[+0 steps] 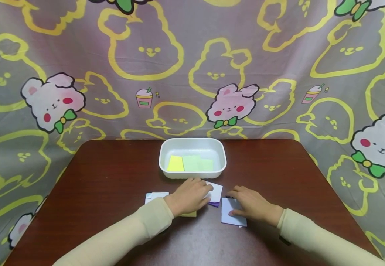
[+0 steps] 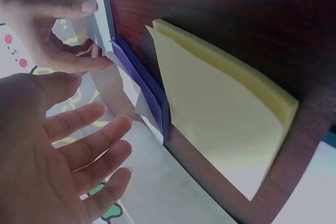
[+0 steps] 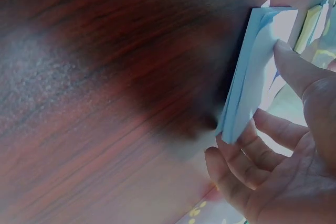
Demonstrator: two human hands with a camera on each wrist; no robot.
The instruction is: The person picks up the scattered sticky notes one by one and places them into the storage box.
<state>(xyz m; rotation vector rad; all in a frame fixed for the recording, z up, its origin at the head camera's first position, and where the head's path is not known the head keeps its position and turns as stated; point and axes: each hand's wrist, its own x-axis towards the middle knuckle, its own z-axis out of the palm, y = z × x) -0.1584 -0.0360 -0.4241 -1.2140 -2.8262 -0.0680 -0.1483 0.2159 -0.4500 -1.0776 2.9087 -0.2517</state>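
My left hand [image 1: 190, 195] hovers with loosely extended fingers and nothing between them, over the near side of the white tray. Below it lies a yellow sticky-note pad [image 2: 210, 98], mostly covered by the wrist in the head view. Beside its fingertips is a purple pad [image 1: 214, 204] with a white sheet [image 1: 216, 192] on top. To the right, my right hand [image 1: 254, 205] grips a light blue sticky-note pad [image 1: 228, 207], its thumb on the upper face and its fingers [image 3: 247, 156] curled at the edge. A small white corner sticks out from under this pad.
A white tray [image 1: 192, 175] stands behind the hands, holding a yellow note [image 1: 176, 164] and pale green notes [image 1: 192, 163]. Pale blue and white notes [image 1: 159, 194] lie left of the left wrist. A patterned cloth [image 1: 192, 85] hangs behind the brown table [image 1: 112, 177].
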